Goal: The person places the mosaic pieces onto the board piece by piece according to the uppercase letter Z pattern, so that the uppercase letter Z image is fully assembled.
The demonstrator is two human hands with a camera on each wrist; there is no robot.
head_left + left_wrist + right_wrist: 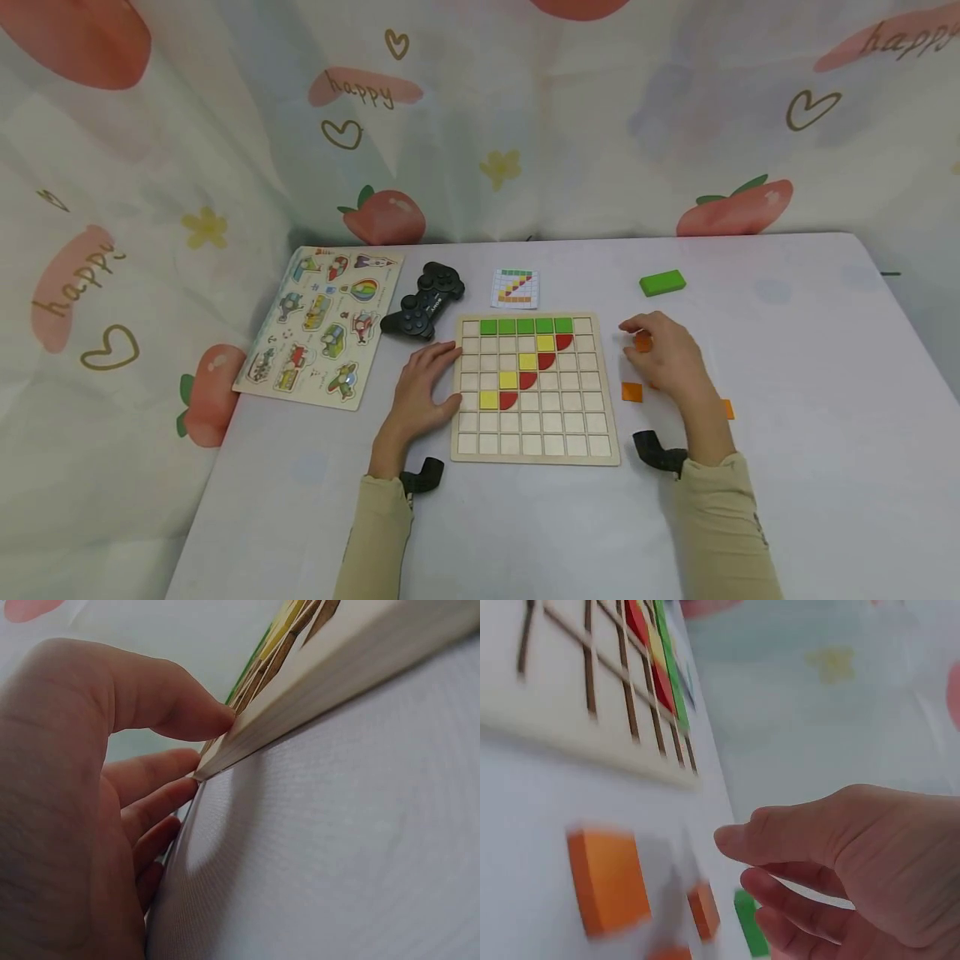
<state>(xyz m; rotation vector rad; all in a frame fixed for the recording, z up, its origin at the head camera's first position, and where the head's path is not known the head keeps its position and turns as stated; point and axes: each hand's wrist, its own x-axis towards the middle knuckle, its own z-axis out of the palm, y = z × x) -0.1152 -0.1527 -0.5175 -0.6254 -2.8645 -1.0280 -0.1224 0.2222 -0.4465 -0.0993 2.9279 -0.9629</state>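
A wooden grid board (pixel 555 437) lies flat on the table, with green square tiles (pixel 525 326) along its top row. Yellow squares (pixel 508 381) and red quarter-round tiles (pixel 528 381) form a diagonal below them. My left hand (pixel 417 396) touches the board's left edge with thumb and fingertips, the fingers fairly straight. Just right of the board, my right hand (pixel 667 354) hovers low over several orange square tiles (pixel 615 881), thumb and fingers apart. One orange tile (pixel 642 342) shows between thumb and fingers in the head view; no hold on it is visible.
A small pattern card (pixel 515 288) lies behind the board. Left of it are a black game controller (pixel 423 302) and a wooden picture puzzle (pixel 318 329). A green block (pixel 662 282) sits beyond my right hand. A patterned curtain (pixel 585 125) hangs behind the table.
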